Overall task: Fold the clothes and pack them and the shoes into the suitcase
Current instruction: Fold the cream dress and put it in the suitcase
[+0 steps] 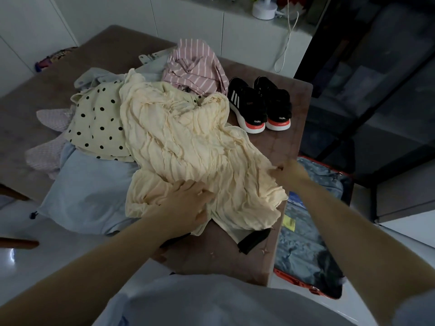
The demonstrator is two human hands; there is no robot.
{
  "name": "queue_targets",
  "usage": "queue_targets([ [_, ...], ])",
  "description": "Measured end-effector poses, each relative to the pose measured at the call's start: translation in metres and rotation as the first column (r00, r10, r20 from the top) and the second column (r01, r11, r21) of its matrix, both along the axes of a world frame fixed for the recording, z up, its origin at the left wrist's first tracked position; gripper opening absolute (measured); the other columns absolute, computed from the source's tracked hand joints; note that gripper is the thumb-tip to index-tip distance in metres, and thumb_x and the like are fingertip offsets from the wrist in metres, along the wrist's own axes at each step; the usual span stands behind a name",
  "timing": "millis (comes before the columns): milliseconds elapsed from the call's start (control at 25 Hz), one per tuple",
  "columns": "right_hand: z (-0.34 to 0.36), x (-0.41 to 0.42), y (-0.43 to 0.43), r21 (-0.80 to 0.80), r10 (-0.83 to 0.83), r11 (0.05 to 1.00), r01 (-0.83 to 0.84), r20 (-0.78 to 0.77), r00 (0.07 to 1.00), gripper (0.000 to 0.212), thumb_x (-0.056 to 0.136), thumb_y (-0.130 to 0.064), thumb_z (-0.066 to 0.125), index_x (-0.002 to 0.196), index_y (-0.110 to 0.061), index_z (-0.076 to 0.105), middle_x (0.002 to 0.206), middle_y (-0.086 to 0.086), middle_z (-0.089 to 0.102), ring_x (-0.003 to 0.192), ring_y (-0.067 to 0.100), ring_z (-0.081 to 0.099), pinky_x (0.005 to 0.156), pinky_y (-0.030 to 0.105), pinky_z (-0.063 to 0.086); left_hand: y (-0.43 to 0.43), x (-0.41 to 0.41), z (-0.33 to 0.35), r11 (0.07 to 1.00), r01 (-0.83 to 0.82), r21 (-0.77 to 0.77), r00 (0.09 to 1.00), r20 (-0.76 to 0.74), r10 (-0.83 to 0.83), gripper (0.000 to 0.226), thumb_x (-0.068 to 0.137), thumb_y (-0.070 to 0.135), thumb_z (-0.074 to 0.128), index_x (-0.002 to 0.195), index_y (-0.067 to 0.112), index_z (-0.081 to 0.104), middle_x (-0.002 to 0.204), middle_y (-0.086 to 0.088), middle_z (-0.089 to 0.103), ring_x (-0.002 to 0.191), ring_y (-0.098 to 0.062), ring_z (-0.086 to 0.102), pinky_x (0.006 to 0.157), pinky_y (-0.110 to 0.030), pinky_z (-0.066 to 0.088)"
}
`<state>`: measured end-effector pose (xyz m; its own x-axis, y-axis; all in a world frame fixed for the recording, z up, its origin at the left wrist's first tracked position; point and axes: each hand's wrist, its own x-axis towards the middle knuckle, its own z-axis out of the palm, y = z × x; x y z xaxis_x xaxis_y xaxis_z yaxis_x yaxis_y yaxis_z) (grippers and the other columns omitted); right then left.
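Observation:
A crinkled cream garment (186, 142) lies spread over a heap of clothes on the brown table (221, 255). My left hand (188, 203) rests flat on its near edge with fingers spread. My right hand (288, 171) pinches the garment's right edge near the table's side. Under and beside it lie a cream polka-dot piece (98, 123), a pale blue garment (89, 191) and a pink striped shirt (197, 64). A pair of black shoes (261, 104) with white and orange soles stands at the far right of the table. The open suitcase (310, 231), orange-rimmed, sits on the floor to the right.
A pink knitted piece (49, 142) pokes out at the left of the heap. A black strap (254, 240) lies under the cream garment's near edge. White cabinets and a counter with a white fan base (264, 8) stand behind. Dark glass furniture is to the right.

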<state>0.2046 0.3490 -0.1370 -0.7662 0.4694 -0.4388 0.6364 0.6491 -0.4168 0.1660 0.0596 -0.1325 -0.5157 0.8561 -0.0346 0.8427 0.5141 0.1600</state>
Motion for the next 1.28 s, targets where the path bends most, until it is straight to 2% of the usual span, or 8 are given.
queue_targets([
  [120,0.043,-0.028,0.016,0.114,0.259,0.956,-0.272,0.115,0.959,0.026,0.089,-0.021,0.057,0.081,0.002,0.066,0.074,0.012,0.064,0.069,0.020,0.056,0.055,0.026,0.038,0.013,0.011,-0.007,0.980,0.035,-0.196,0.973,0.230,0.011,0.065,0.085,0.056,0.027,0.143,0.028,0.026,0.147,0.005,0.031,0.136,-0.016,0.025,0.113,-0.037,0.011],
  [240,0.089,-0.062,0.026,0.246,0.235,0.944,-0.219,-0.037,0.971,0.020,0.087,-0.017,0.057,0.083,-0.002,0.068,0.078,0.012,0.065,0.071,0.021,0.059,0.060,0.026,0.043,0.026,0.016,-0.024,0.953,0.028,-0.301,0.974,0.224,0.042,0.075,0.087,0.056,0.044,0.148,0.028,0.010,0.154,0.005,0.017,0.141,-0.015,0.016,0.114,-0.037,0.006],
  [360,0.108,-0.093,0.038,0.333,0.077,0.941,0.065,-0.395,0.915,0.026,0.089,-0.014,0.049,0.109,-0.003,0.061,0.107,0.019,0.064,0.101,0.033,0.059,0.083,0.037,0.046,0.025,0.015,-0.040,0.972,-0.049,-0.232,0.987,0.136,0.082,0.072,0.086,0.047,0.052,0.146,0.023,0.019,0.152,0.002,0.025,0.139,-0.018,0.026,0.114,-0.037,0.009],
  [440,0.095,-0.094,0.043,0.201,0.080,0.980,-0.008,-0.354,0.932,0.046,0.089,-0.015,0.053,0.133,-0.006,0.042,0.128,0.019,0.053,0.116,0.035,0.051,0.097,0.040,0.041,0.021,0.013,-0.043,0.985,-0.112,-0.131,0.990,0.074,0.122,0.063,0.085,0.032,0.060,0.141,0.020,0.034,0.144,-0.001,0.041,0.133,-0.021,0.040,0.114,-0.039,0.012],
  [640,0.014,-0.054,0.036,-0.013,0.117,0.993,-0.117,-0.014,0.993,0.016,0.088,-0.011,0.052,0.072,-0.013,0.048,0.069,-0.003,0.043,0.062,0.010,0.041,0.054,0.016,0.035,0.014,0.009,-0.047,0.983,-0.156,-0.093,0.979,0.121,0.167,0.052,0.080,0.014,0.042,0.131,0.020,0.051,0.132,0.000,0.054,0.122,-0.021,0.053,0.108,-0.040,0.027],
  [840,-0.034,-0.022,-0.009,-0.281,-0.254,0.932,0.228,-0.061,0.965,0.037,0.081,-0.021,0.066,0.111,-0.002,0.053,0.085,0.002,0.055,0.083,0.018,0.054,0.070,0.026,0.043,0.020,0.023,-0.048,0.989,-0.092,-0.112,0.995,0.030,0.096,0.055,0.065,0.038,0.039,0.111,0.025,0.064,0.124,0.002,0.055,0.113,-0.018,0.042,0.097,-0.035,0.024],
  [1080,-0.055,0.019,-0.027,-0.252,-0.304,0.925,0.284,-0.044,0.952,0.055,0.076,-0.027,0.061,0.122,-0.002,0.044,0.108,0.016,0.064,0.092,0.031,0.065,0.071,0.035,0.054,0.036,0.021,-0.033,0.983,-0.178,0.051,0.984,-0.017,0.179,0.041,0.077,0.042,0.038,0.106,0.025,0.061,0.115,0.007,0.062,0.104,-0.014,0.061,0.090,-0.028,0.045],
  [1280,-0.039,0.086,-0.024,-0.380,-0.267,0.886,0.266,0.051,0.962,0.040,0.070,-0.007,0.063,0.109,-0.009,0.054,0.084,0.006,0.063,0.073,0.022,0.063,0.062,0.031,0.051,0.056,0.034,-0.046,0.991,0.036,-0.129,0.943,0.332,0.009,0.071,0.080,0.060,0.011,0.145,0.032,0.020,0.155,0.007,0.016,0.143,-0.016,0.010,0.114,-0.040,0.005],
])
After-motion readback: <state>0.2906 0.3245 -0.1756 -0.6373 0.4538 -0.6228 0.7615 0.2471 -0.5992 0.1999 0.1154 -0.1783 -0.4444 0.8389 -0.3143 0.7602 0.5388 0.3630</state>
